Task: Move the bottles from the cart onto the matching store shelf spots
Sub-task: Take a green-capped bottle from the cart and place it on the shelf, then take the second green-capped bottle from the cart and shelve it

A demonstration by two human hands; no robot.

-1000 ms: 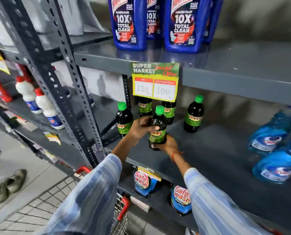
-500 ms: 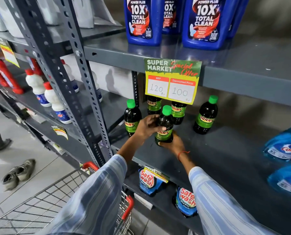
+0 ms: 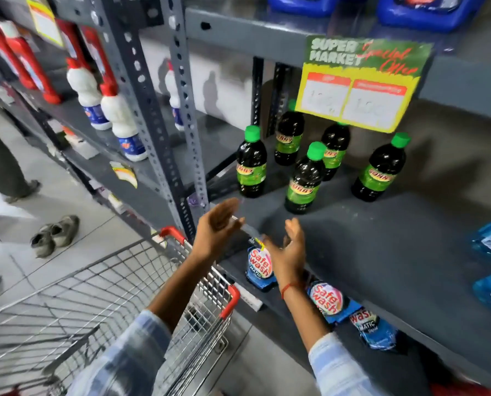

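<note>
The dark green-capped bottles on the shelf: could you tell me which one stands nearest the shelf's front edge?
The front-centre bottle, just beyond the open hands; the other four stand further back.

There is a single view, from a wide-angle camera worn on the person's head. It looks forward and steeply down over both striped sleeves, with the left hand and right hand near the middle of the frame, close to the lens. Just beyond the hands lies the grey metal shelf, its front edge running diagonally from below the hands up to the left. The wire shopping cart with red corner caps fills the lower left, below the left hand. The lens bends the perforated grey steel upright, and the frame is slightly blurred.
</note>
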